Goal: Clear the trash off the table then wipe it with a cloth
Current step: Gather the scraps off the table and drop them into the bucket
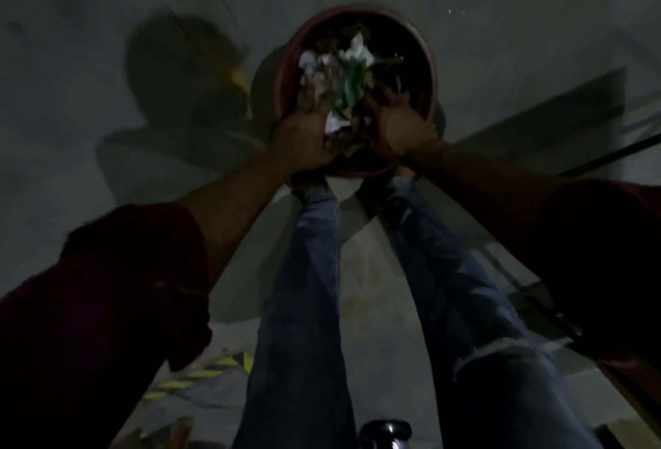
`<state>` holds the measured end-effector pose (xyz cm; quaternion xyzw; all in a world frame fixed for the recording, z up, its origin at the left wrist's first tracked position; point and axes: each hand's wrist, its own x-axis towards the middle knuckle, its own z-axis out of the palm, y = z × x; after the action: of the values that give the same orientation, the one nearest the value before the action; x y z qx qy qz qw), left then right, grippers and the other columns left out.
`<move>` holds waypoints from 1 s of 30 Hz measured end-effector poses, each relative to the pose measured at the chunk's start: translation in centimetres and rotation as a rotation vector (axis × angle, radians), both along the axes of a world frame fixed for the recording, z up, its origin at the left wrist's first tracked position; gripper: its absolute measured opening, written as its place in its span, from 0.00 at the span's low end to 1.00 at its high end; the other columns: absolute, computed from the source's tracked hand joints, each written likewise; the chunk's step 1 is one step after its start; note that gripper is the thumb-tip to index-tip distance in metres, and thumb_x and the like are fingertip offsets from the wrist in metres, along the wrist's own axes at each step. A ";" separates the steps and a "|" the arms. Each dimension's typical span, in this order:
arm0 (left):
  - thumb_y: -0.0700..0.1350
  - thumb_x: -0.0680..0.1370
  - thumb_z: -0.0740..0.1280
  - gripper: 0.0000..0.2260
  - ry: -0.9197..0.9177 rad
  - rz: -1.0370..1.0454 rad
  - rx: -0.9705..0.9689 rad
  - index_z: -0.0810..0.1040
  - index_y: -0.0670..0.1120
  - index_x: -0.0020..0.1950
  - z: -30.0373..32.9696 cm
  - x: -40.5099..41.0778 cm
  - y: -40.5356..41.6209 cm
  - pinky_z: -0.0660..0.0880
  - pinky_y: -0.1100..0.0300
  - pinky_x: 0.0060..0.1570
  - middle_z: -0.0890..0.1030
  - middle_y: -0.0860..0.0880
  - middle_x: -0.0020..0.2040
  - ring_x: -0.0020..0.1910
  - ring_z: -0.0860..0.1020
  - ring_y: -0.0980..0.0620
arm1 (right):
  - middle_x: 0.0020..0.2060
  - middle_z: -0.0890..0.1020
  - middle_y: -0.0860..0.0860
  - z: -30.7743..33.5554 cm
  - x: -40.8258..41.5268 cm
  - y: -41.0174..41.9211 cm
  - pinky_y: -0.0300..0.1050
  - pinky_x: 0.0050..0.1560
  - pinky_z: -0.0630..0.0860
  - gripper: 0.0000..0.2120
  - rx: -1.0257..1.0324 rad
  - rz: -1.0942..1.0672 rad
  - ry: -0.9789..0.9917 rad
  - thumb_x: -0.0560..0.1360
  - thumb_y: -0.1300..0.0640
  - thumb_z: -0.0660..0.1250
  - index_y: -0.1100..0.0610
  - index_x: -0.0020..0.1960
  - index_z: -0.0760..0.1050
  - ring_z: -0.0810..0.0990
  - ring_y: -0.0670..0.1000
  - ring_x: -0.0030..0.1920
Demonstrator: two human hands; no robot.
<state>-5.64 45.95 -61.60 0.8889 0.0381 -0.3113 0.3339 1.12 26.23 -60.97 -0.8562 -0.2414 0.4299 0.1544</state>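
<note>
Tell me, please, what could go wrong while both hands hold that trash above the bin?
The crumpled white and green wrappers sit loosely between the left hand and right hand, so bits could fall outside the round red bin's rim. The dim, blurry scene might also hide dropped pieces on the grey floor.

The bin [431, 66] mouth is pretty much blocked by crumpled trash [343, 80]; open floor [89, 73] is left all around it.

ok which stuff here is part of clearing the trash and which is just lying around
Part of the job:
- crumpled trash, held over the bin
- red bin
- left hand
- right hand

Lying about:
- yellow-striped tape on the floor
- dark shiny object at the bottom edge
</note>
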 end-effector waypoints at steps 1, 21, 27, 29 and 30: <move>0.64 0.75 0.63 0.39 0.035 -0.007 0.019 0.62 0.44 0.81 -0.5 0.0 -0.2 0.79 0.45 0.60 0.60 0.34 0.80 0.70 0.74 0.35 | 0.68 0.74 0.69 -1.3 -0.2 -0.2 0.67 0.65 0.73 0.29 0.006 0.011 -0.003 0.79 0.45 0.58 0.64 0.72 0.71 0.73 0.73 0.66; 0.49 0.78 0.68 0.20 0.249 -0.171 0.101 0.78 0.44 0.67 35.3 6.7 3.9 0.77 0.50 0.54 0.82 0.38 0.61 0.60 0.80 0.37 | 0.58 0.84 0.62 36.6 1.5 1.8 0.51 0.54 0.78 0.24 -0.043 -0.490 0.040 0.75 0.45 0.66 0.57 0.66 0.78 0.83 0.63 0.57; 0.58 0.75 0.68 0.23 0.183 -0.139 0.129 0.80 0.49 0.67 46.0 6.8 3.8 0.78 0.51 0.57 0.83 0.42 0.62 0.61 0.81 0.40 | 0.54 0.86 0.61 47.6 -1.8 1.1 0.53 0.52 0.79 0.24 0.087 -0.652 -0.047 0.73 0.45 0.65 0.57 0.63 0.80 0.84 0.64 0.54; 0.53 0.75 0.71 0.19 0.163 -0.143 0.147 0.80 0.50 0.65 48.6 6.3 3.1 0.77 0.53 0.56 0.83 0.42 0.62 0.60 0.81 0.41 | 0.51 0.87 0.59 50.0 -3.8 0.0 0.51 0.48 0.79 0.20 0.106 -0.700 -0.073 0.73 0.45 0.67 0.54 0.61 0.81 0.85 0.63 0.51; 0.54 0.75 0.70 0.19 0.152 -0.150 0.154 0.80 0.50 0.65 49.8 5.9 2.5 0.77 0.54 0.55 0.83 0.43 0.62 0.60 0.81 0.41 | 0.50 0.87 0.57 51.1 -4.8 -0.6 0.50 0.47 0.79 0.18 0.116 -0.724 -0.088 0.74 0.46 0.68 0.53 0.59 0.82 0.85 0.62 0.49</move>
<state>0.25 48.42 -11.78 0.8862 0.0204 -0.3980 0.2364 -3.64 25.60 -9.86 -0.8937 0.0466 0.2955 0.3344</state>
